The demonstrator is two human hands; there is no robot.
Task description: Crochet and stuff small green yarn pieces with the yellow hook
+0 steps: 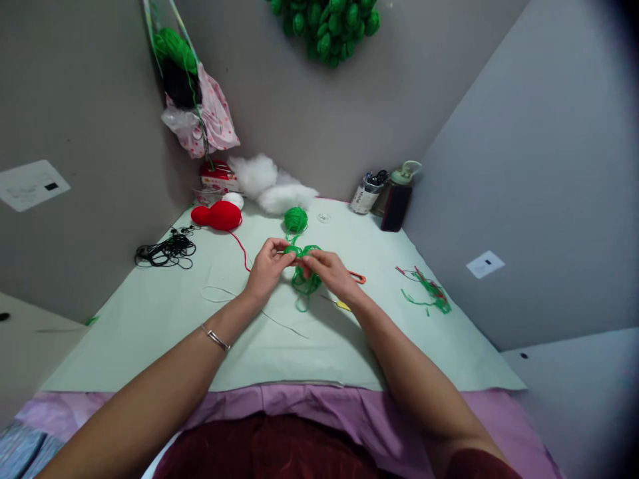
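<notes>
Both hands meet over the middle of the table with green yarn (305,281) between them. My left hand (269,267) is closed, its thumb and fingers pinching the yarn. From the other side my right hand (330,271) pinches the same yarn, fingertips close to the left ones. Loose loops hang below the hands to the tabletop. Just beyond them sits a green yarn ball (295,219), with strands running toward the hands. A tool with a yellow handle (343,305) and an orange item (357,277) lie partly hidden by my right hand and forearm.
At the left lie a red stuffed piece (218,216) and tangled black cord (167,251). White stuffing (272,188) rests against the back wall. A pen cup (365,197), a dark phone (396,207) and a bottle (402,174) stand back right. Yarn scraps (430,293) lie at right.
</notes>
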